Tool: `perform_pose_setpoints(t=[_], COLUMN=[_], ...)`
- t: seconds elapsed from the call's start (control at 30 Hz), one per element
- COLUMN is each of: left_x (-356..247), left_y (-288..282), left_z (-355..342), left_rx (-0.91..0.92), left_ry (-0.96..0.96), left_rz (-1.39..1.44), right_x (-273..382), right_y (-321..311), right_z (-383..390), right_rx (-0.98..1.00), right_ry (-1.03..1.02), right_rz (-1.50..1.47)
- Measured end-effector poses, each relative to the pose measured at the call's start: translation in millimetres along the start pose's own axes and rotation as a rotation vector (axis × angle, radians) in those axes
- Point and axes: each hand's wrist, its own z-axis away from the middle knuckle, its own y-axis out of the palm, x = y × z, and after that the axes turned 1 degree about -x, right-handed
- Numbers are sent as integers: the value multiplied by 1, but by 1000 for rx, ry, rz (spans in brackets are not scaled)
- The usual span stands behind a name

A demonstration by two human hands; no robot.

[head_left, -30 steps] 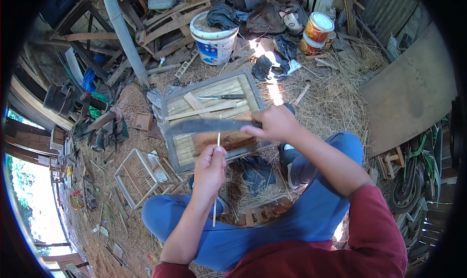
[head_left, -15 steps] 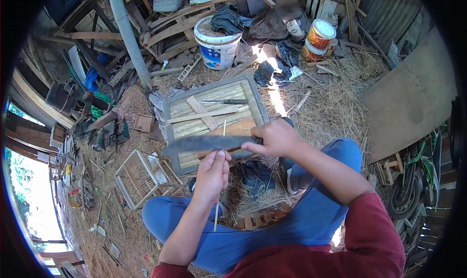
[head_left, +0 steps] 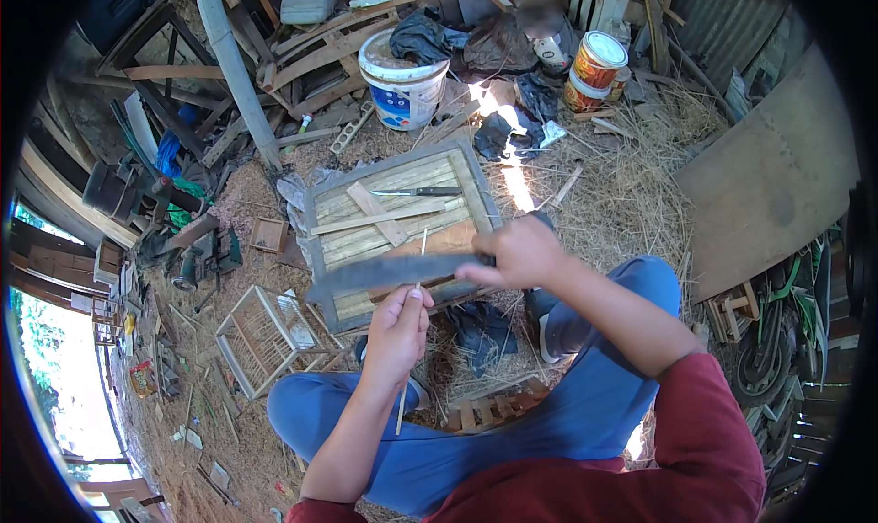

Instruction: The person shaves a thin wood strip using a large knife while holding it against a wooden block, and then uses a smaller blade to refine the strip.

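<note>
Evidently, both hands are occupied and kept apart: one thin pale stick [head_left: 401, 406] is pinched between the thumb and fingers of the left hand [head_left: 397, 326], and one large knife [head_left: 389, 272] is gripped by its handle in the right hand [head_left: 519, 251]. The broad dark blade is held across the stick just above the left thumb; whether the two touch cannot be told. The stick is angled slightly, its upper end over the worktop [head_left: 478, 177] and its lower end over the blue trousers [head_left: 457, 454].

Judging by its slimness, the stick should be felt as light and fairly stiff, yet easily snapped, and is best held near its middle, clear of the blade. The knife is probably much heavier and is safely taken by the handle only.

On the slatted worktop, one small knife [head_left: 434, 191], two crossed wooden strips [head_left: 416, 211] and one brown board [head_left: 453, 237] are carried. To the left, one wooden cage [head_left: 274, 316] is seen. Farther out, one white bucket [head_left: 402, 98] is topped with black plastic [head_left: 419, 37], and two orange tubs [head_left: 601, 57] are stacked, one more container [head_left: 619, 81] being partly hidden behind.
</note>
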Motion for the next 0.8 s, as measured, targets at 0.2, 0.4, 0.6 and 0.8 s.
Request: perform_pose_setpoints(t=[0.2, 0.4, 0.6, 0.8], left_x=[10, 4, 16, 8], left_y=[-6, -2, -5, -5], left_z=[-11, -10, -19, -17], left_rx=[-27, -86, -86, -103], left_ry=[126, 174, 223, 155], left_rz=[-109, -179, -192, -156], right_x=[-32, 2, -7, -4], right_y=[-8, 7, 12, 18], right_z=[-20, 2, 0, -7], right_rx=[38, 0, -75, -121], right_ry=[327, 191, -18, -9], right_rz=[7, -116, 7, 44])
